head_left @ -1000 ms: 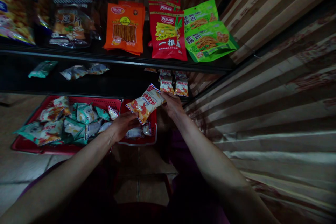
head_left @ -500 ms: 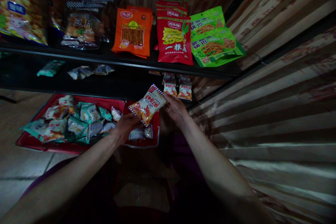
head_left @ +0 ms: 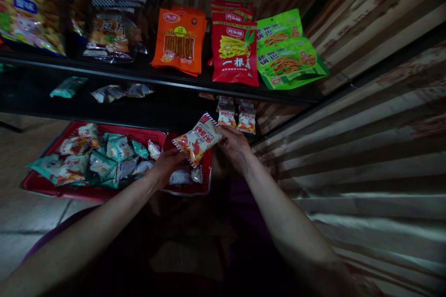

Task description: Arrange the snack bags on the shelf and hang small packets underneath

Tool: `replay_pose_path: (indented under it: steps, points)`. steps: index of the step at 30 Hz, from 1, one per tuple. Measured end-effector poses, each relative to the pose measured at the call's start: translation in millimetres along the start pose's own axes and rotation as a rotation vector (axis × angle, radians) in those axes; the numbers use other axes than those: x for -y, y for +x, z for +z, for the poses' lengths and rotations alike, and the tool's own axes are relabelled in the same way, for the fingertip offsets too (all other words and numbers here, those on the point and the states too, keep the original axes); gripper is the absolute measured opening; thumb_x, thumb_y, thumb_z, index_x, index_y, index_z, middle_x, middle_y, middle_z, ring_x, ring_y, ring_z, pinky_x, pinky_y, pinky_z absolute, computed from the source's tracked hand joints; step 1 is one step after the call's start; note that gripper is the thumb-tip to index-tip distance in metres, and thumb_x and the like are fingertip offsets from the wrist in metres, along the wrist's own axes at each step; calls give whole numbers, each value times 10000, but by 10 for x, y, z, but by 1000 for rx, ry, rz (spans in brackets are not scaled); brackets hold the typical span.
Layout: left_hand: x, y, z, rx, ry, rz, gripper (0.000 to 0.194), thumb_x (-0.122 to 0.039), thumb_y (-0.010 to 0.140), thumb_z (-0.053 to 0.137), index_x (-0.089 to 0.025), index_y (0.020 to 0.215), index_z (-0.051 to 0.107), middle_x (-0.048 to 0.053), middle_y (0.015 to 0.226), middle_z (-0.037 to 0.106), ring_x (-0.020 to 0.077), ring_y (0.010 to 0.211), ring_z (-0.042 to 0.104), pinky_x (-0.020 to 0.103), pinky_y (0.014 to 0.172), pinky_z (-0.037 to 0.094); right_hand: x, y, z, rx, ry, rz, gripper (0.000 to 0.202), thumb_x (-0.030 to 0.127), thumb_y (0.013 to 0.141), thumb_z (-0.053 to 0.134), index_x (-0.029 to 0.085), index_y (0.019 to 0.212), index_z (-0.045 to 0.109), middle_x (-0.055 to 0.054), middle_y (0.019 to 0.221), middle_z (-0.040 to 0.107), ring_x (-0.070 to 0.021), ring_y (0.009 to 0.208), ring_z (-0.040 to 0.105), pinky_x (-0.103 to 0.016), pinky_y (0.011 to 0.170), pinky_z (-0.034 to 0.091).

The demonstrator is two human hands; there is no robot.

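Note:
Between both hands I hold a small white-and-orange snack bag [head_left: 199,139] with a striped edge, tilted above the red basket [head_left: 209,181]. My left hand [head_left: 170,166] grips its lower left end, fingers closed on it. On the opposite end, my right hand [head_left: 234,145] pinches the upper right corner. Just behind my right hand, matching snack bags [head_left: 227,117] stand in rows on the lower shelf. The basket below contains several small bags, among them green-and-white packets [head_left: 118,148] and more white-and-orange ones [head_left: 72,169].
The upper shelf [head_left: 139,72] carries large puffed snack bags [head_left: 31,9], orange packs [head_left: 179,41], red packs [head_left: 235,51] and green pouches [head_left: 291,60]. A green packet [head_left: 68,87] and grey-white packets [head_left: 108,93] lie on the lower shelf. A corrugated, draped wall [head_left: 365,139] rises on the right.
The snack bag stays in both hands in nearly the same place, its face turned slightly. The whole view has shifted a little.

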State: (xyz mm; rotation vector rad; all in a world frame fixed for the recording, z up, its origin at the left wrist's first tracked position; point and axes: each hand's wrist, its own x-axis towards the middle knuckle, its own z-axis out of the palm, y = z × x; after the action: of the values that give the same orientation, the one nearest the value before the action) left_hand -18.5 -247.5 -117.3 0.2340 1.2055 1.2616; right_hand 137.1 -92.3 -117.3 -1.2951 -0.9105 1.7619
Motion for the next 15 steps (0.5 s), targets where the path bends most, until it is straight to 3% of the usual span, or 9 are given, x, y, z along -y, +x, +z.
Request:
replay_pose_path:
  steps: [6, 15]
  points:
    - [-37, 38, -3, -133, -107, 56, 247, -325, 740, 709, -130, 874, 639, 80, 832, 700, 166, 719, 659, 294, 687, 546, 24, -13, -9, -32, 1, -10, 186, 196, 547, 800, 196, 689, 680, 35, 657, 684, -107, 613, 596, -228, 567, 435]
    - [-38, 49, -21, -135, -91, 58, 222, -306, 780, 654, -132, 918, 641, 99, 931, 701, 178, 770, 671, 308, 705, 547, 7, 0, 5, 9, -42, -48, 229, 238, 495, 829, 195, 677, 697, 31, 661, 687, -114, 644, 601, -242, 617, 448]
